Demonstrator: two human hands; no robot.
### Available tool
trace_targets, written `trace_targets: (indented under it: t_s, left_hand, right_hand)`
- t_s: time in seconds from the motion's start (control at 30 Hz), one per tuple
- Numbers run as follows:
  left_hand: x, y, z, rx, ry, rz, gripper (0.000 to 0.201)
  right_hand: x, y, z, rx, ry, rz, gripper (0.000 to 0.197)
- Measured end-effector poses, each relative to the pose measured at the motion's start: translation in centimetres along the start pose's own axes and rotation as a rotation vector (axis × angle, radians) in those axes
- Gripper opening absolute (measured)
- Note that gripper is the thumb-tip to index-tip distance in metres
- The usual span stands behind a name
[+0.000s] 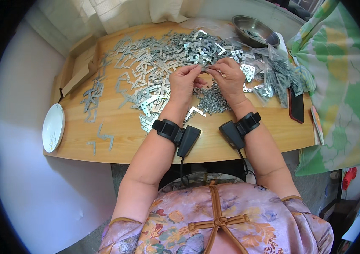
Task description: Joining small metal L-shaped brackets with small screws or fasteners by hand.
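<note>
Both bare hands over the middle of the pale wooden counter (127,146), close together. Left hand (182,84): thumb and fingertips together, clamped on a small grey piece (205,69). Right hand (232,79): grip likewise pinched on that piece from the other side. Piece sits between the two sets of fingertips, above the counter; too small and partly covered to say what it is.

Just below the hands, on the near side: heap of tiny silver metal screws (213,100). One L-shaped silver bracket (194,112) at its near left edge. To the left and far side, a broad spread of flat silver metal brackets with holes (146,70), many overlapping, many L-shaped.

Right of the right hand: clear plastic bags with metal pieces inside (282,70); nearer, a dark phone with a red edge (296,106). Far right: round stainless-steel bowl (268,42), some metal pieces in it.

Far left: open brown cardboard box (73,81). Near left: round white dish (53,127) at the counter's edge; a few loose grey brackets (105,136) to its right.

Black strapped unit (189,141) on each wrist.
</note>
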State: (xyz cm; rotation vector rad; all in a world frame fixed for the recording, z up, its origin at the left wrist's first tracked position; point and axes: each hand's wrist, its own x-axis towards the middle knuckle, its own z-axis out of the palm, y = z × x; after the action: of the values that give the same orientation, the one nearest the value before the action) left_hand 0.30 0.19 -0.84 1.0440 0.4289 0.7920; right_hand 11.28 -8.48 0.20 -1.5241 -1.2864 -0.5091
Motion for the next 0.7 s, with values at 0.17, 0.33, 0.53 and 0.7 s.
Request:
trace_targets:
  t_s: [0.17, 0.33, 0.53, 0.7]
  left_hand:
    - [-0.1, 0.13, 0.01, -0.004, 0.031, 0.003, 0.023]
    - [-0.03, 0.06, -0.17, -0.007, 0.037, 0.011, 0.023]
    - [-0.1, 0.14, 0.01, 0.002, 0.022, 0.021, 0.022]
    - [-0.11, 0.08, -0.03, 0.013, 0.013, 0.034, 0.022]
  right_hand:
    - [0.23, -0.11, -0.23, -0.073, -0.016, -0.09, 0.012]
    - [0.35, -0.36, -0.48, -0.138, -0.037, -0.173, 0.013]
    - [0.37, -0.24, -0.39, -0.143, -0.01, -0.197, 0.013]
    - [0.37, -0.25, -0.32, -0.147, -0.019, -0.198, 0.012]
